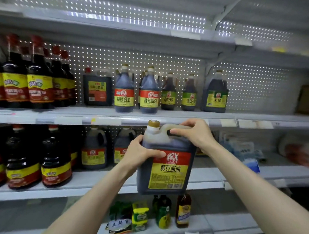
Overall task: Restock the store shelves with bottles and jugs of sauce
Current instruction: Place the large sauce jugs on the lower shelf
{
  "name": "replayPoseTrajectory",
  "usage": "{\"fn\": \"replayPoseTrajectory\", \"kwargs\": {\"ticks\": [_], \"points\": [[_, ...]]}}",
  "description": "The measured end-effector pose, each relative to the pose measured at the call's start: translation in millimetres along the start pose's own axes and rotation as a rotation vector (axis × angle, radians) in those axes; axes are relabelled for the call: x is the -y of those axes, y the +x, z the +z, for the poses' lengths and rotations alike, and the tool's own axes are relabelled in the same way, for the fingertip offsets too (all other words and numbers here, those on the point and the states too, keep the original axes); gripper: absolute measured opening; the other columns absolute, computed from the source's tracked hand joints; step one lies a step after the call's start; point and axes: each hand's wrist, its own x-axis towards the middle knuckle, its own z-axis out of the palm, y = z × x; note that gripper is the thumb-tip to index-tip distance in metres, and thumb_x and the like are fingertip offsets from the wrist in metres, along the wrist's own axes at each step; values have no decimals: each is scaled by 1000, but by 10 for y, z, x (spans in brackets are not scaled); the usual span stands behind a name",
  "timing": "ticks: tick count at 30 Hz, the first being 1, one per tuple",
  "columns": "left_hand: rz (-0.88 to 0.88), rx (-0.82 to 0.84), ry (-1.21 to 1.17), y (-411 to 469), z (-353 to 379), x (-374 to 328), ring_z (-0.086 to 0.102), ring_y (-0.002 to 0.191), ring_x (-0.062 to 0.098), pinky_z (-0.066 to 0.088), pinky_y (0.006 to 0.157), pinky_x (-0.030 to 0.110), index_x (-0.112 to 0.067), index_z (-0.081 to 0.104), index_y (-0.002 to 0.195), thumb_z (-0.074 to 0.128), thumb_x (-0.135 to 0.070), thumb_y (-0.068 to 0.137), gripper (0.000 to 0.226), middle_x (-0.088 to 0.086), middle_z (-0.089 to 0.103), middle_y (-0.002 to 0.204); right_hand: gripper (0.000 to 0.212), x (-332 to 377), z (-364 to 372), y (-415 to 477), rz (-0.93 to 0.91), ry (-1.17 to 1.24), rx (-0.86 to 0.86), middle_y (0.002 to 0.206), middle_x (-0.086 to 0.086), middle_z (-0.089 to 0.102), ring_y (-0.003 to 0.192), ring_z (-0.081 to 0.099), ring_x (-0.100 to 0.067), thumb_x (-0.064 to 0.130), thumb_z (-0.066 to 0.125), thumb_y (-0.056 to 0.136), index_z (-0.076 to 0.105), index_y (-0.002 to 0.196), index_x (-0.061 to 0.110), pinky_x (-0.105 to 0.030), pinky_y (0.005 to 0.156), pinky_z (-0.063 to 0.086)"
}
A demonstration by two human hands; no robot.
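The jug (167,162) of dark sauce is held nearly upright in the air in front of the shelving. Its gold cap (154,124) is level with the front edge of the middle shelf (104,119), and its base overlaps the front edge of the lower shelf (100,189). The right hand (195,134) is clamped on the top handle, fingers curled through it. The left hand (139,153) grips the jug's left shoulder, thumb across the front above the red-and-yellow label. Two similar jugs (94,151) stand toward the back of the lower shelf, left of the held jug.
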Motion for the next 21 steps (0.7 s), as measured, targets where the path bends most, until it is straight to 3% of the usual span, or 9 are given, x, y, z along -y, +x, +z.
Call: {"fn": "replayPoseTrajectory", "kwargs": {"ticks": [5,10,17,21], "points": [[-15,-57,13,108,361,67,72,86,17,58,79,37,-16,60,106,90,-9,55,59,3,73,96,50,-455,-141,44,69,171,44,97,12,54,88,54,-7,41,78,76,51,114,24,-23,66,45],[-45,-124,57,221,725,240,71,87,17,58,78,35,-16,59,104,90,-10,56,58,2,72,97,28,-1013,-257,138,189,451,181,104,-3,68,89,66,-19,36,67,85,59,108,23,-29,66,50],[-143,-144,46,376,904,604,71,86,19,57,70,29,-11,57,108,88,-4,58,59,6,71,100,26,-1441,-135,339,165,361,235,100,-5,68,89,66,-20,34,67,87,62,103,14,-33,67,54],[-186,-112,40,605,816,850,70,92,19,57,79,34,-14,57,113,89,-8,57,65,5,72,103,26,-1588,45,517,154,327,238,96,-2,67,84,65,-15,32,69,86,61,100,10,-24,61,48]]}}
